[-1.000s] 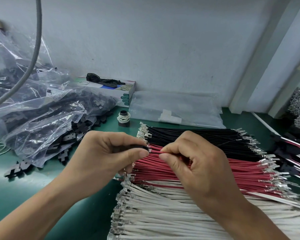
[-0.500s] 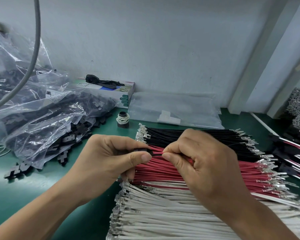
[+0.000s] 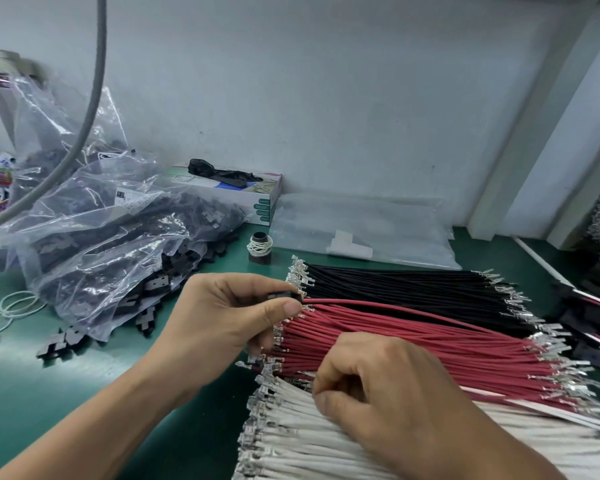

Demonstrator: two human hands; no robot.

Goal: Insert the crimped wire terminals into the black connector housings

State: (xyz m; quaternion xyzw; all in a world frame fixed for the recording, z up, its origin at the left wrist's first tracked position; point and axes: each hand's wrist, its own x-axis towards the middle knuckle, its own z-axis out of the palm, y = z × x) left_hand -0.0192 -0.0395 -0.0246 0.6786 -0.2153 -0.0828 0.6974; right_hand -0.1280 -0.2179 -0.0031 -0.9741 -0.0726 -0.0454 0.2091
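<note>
A: Head view: the left hand [image 3: 229, 317] pinches a black connector housing [image 3: 284, 295] over the red wires [image 3: 413, 337], with one red wire [image 3: 378, 305] stuck in it.

B: And the right hand [image 3: 388, 393]?

A: Its fingers curl at the white wires [image 3: 291, 441] on the green worktop [image 3: 84, 403]; whether it holds one, I cannot tell.

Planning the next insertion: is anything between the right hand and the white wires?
Nothing visible. The right hand rests directly on the white wires, fingers curled at their terminal ends; the left hand holds the black connector housing apart, above the red wires.
</note>
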